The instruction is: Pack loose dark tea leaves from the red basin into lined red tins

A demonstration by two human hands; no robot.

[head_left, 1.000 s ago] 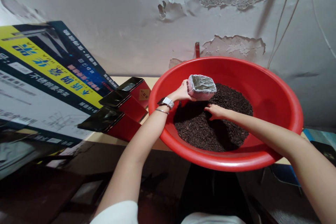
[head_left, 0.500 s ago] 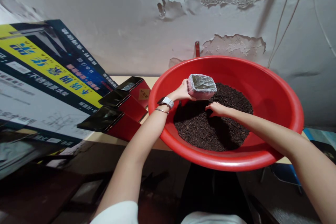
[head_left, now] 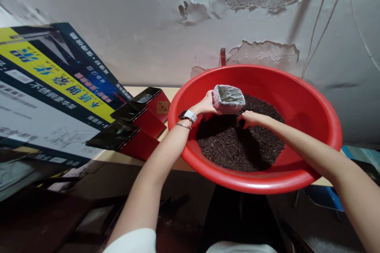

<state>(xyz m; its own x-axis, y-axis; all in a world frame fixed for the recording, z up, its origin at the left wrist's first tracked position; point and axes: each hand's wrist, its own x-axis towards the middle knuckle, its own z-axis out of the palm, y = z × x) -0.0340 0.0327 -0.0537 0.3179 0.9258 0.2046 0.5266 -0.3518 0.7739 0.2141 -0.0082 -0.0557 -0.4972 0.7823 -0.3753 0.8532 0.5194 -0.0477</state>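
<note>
Over the left part of a big red plastic basin (head_left: 314, 114) my left hand (head_left: 207, 104) grips a small box-shaped plastic bag (head_left: 229, 99). Its mouth is open and tilted toward me; its sides look pinkish and its inside greyish. Dark dried leaves, like loose tea (head_left: 225, 148), cover the basin's bottom. My right hand (head_left: 248, 119) is down at the leaves, just below and right of the bag, apart from it. Its fingers are curled downward, and whatever they hold is hidden.
Several red tins with dark open tops (head_left: 142, 136) stand in a row left of the basin on a pale tabletop (head_left: 173, 92). Behind them leans a large printed cardboard box (head_left: 59, 91). A peeling wall (head_left: 148, 27) rises behind; cords (head_left: 323, 19) hang at right.
My right hand has shifted slightly to the right over the leaves, with its fingers pointing further down. My left hand and the bag have stayed nearly still.
</note>
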